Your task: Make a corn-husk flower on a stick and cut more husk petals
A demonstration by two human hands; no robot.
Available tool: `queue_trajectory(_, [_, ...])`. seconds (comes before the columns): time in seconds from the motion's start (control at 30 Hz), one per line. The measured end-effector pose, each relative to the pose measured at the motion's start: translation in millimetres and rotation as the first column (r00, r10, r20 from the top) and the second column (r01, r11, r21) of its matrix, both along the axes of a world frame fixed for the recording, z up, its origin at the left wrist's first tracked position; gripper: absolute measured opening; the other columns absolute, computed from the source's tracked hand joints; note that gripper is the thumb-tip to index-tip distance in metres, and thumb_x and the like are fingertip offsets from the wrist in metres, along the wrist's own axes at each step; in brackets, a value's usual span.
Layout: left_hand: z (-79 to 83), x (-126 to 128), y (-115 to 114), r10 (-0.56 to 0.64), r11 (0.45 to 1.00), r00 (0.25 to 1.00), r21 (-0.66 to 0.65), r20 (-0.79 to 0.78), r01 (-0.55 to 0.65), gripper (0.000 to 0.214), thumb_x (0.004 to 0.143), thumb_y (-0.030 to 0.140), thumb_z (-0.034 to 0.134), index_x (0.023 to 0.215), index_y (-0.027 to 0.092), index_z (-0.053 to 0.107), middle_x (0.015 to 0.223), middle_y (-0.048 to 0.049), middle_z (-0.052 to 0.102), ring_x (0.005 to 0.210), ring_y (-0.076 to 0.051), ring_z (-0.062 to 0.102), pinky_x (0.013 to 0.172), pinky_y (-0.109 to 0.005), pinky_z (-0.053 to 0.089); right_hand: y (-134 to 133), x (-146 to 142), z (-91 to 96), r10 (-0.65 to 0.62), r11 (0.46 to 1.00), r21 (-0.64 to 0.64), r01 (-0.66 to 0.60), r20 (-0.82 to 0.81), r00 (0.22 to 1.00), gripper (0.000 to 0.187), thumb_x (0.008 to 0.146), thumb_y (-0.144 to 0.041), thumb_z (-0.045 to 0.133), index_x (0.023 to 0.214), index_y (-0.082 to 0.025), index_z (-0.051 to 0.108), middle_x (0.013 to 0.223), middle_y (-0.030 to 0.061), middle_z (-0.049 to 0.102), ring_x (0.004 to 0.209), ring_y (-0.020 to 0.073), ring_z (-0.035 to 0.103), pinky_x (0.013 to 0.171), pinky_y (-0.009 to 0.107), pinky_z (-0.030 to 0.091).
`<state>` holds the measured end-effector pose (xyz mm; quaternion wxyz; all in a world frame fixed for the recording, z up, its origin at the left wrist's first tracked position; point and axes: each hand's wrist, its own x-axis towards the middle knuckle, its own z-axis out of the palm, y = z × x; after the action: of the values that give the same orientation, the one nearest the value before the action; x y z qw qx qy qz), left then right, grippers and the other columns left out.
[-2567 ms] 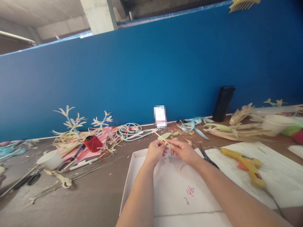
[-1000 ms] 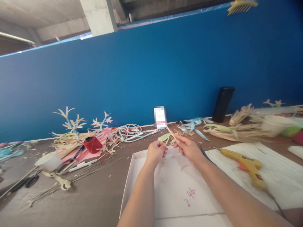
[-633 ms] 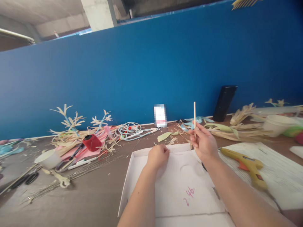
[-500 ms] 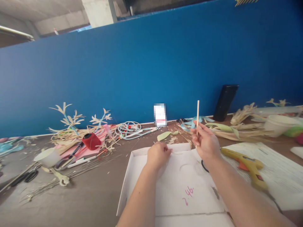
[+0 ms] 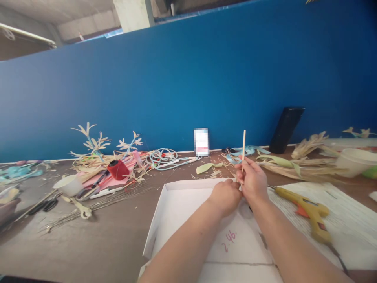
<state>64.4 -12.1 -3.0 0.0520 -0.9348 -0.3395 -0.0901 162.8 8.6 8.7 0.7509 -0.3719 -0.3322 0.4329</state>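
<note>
The seemingly unfinished stick point(image 5: 244, 144) is pinched by the right hand point(image 5: 254, 180) near the box point(image 5: 182, 212) far edge (left hand point(image 5: 225, 196) grip cannot be told).

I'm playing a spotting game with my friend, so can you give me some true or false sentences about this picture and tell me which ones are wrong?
1. The right hand holds a thin pale stick. True.
2. That stick lies flat. False: it points upward.
3. A yellow glue gun lies on printed paper. True.
4. Pink numbers are written inside the white box. True.
5. The hands are far apart. False: the left hand is right beside the other.
</note>
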Motion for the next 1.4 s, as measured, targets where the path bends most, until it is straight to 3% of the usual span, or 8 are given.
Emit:
queue_trajectory(0.2, [8.8,3.9,11.4,-0.131,0.990,0.982,0.038,-0.136,0.137,0.019,0.077,0.010,0.046,0.078,0.011,0.066,0.080,-0.0133,0.064,0.081,-0.023,0.057,0.061,-0.031,0.045,1.7,5.1,-1.7,-0.032,0.999,-0.043,0.034,0.039,0.999,0.037,0.067,-0.039,0.066,0.098,-0.019,0.064,0.064,-0.0015,0.058,0.038,0.0039,0.039,0.031,0.016,0.022])
queue_trajectory(0.37, [5.1,4.0,14.0,-0.119,0.993,0.985,0.007,-0.128,0.121,0.017,0.074,0.007,0.050,0.080,0.011,0.064,0.080,-0.0126,0.064,0.078,-0.024,0.058,0.062,-0.031,0.045,3.2,7.2,-2.7,-0.045,0.998,-0.051,0.046,0.035,0.998,0.036,0.067,-0.038,0.066,0.097,-0.019,0.064,0.062,-0.0019,0.057,0.039,0.0044,0.039,0.032,0.016,0.022])
queue_trajectory(0.63, [6.9,-28.0,13.3,0.112,0.987,0.974,-0.133,0.198,-0.087,0.016,0.077,0.018,0.049,0.074,0.015,0.065,0.079,-0.0091,0.063,0.076,-0.021,0.057,0.064,-0.028,0.042,6.1,8.1,-8.2,-0.057,0.998,-0.029,0.058,0.043,0.997,0.038,0.067,-0.040,0.066,0.099,-0.019,0.063,0.063,-0.0018,0.058,0.039,0.0042,0.039,0.032,0.016,0.022])
queue_trajectory(0.77, [-2.6,-55.8,13.9,0.458,0.860,0.736,-0.458,0.498,-0.225,0.012,0.074,0.021,0.052,0.071,0.018,0.064,0.076,-0.0033,0.063,0.068,-0.014,0.055,0.063,-0.023,0.040,4.2,5.5,-7.3,-0.017,0.999,-0.030,0.019,0.064,0.998,0.038,0.068,-0.041,0.067,0.100,-0.021,0.063,0.065,-0.0016,0.058,0.039,0.0037,0.038,0.033,0.016,0.022])
queue_trajectory(0.87, [-9.9,-67.1,15.5,0.610,0.747,0.468,-0.661,0.639,-0.071,0.016,0.075,0.029,0.054,0.074,0.016,0.063,0.071,-0.0014,0.061,0.063,-0.011,0.051,0.059,-0.021,0.038,0.1,-1.4,-7.2,0.100,0.993,-0.075,-0.090,0.141,0.985,0.038,0.069,-0.044,0.066,0.100,-0.021,0.063,0.066,-0.0016,0.058,0.040,0.0041,0.038,0.034,0.017,0.023])
queue_trajectory(0.97, [-12.4,-70.6,17.4,0.680,0.683,0.299,-0.727,0.669,0.073,0.028,0.071,0.041,0.059,0.076,0.014,0.063,0.061,0.0014,0.054,0.053,-0.007,0.042,0.052,-0.019,0.033,-4.8,-10.5,-9.0,0.281,0.953,-0.179,-0.245,0.218,0.935,0.039,0.070,-0.046,0.065,0.098,-0.020,0.063,0.068,-0.0007,0.059,0.042,0.0051,0.039,0.036,0.018,0.023])
queue_trajectory(1.13, [-12.1,-71.7,18.1,0.700,0.644,0.221,-0.734,0.679,0.216,0.034,0.068,0.046,0.062,0.078,0.013,0.062,0.055,0.0042,0.045,0.047,-0.005,0.035,0.047,-0.019,0.029,-11.6,-20.1,-10.6,0.422,0.899,-0.266,-0.349,0.308,0.852,0.036,0.073,-0.048,0.062,0.095,-0.020,0.065,0.079,0.0013,0.060,0.046,0.0059,0.040,0.039,0.019,0.025])
queue_trajectory(1.4, [-11.0,-69.5,15.7,0.703,0.611,0.246,-0.743,0.668,0.271,0.033,0.068,0.046,0.063,0.075,0.013,0.060,0.055,0.0042,0.045,0.048,-0.005,0.035,0.047,-0.018,0.029,-13.1,-20.1,-12.2,0.449,0.887,-0.318,-0.336,0.414,0.792,0.034,0.070,-0.047,0.064,0.087,-0.017,0.065,0.049,-0.0060,0.041,0.045,0.0075,0.035,0.041,0.020,0.025])
